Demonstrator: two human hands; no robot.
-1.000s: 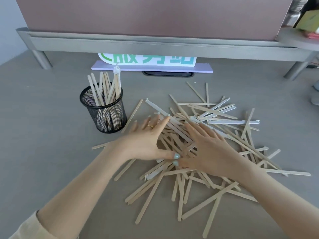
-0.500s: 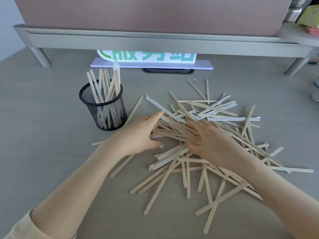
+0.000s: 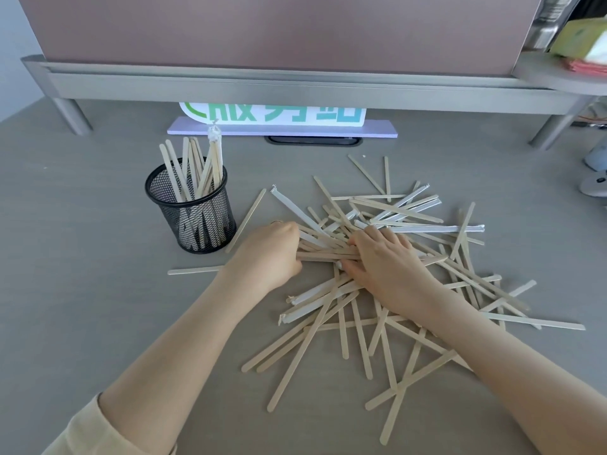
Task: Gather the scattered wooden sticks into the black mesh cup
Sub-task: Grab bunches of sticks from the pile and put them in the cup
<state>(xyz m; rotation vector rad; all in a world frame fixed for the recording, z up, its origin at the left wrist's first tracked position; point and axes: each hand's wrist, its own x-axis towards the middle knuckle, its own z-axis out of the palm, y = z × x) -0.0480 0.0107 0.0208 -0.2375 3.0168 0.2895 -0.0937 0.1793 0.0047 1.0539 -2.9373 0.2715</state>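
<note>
Wooden sticks [image 3: 387,290]: a loose, crisscrossing heap is lying on the grey tabletop [image 3: 82,257], right of centre, with some pieces still in white paper wrappers [image 3: 433,228]; strays are sitting at the edges, one flat stick [image 3: 193,270] lying apart to the left beneath the left forearm, another [image 3: 246,220] slanting between the heap and the cup.

Bundle of sticks [image 3: 323,254]: a roughly horizontal cluster at the heap's left side is being squeezed between the two hands.

Left hand [image 3: 269,254]: is curling into a loose fist around the bundle's left end, knuckles up, a ring showing on one finger.

Right hand [image 3: 391,261]: is lying palm-down over the bundle's right part, fingers bent and pressing onto the sticks, thumb tucking underneath.

Black mesh cup [image 3: 192,218]: is standing upright on the tabletop, left of the heap and just beyond the left hand, not touching it; a good number of sticks are already standing in it, leaning and projecting above the rim, one wrapped piece among them.

Surroundings: a grey metal riser [image 3: 295,90] is spanning the back of the tabletop; a sign with green and teal characters on a lilac base [image 3: 282,129] is sitting beneath it.
</note>
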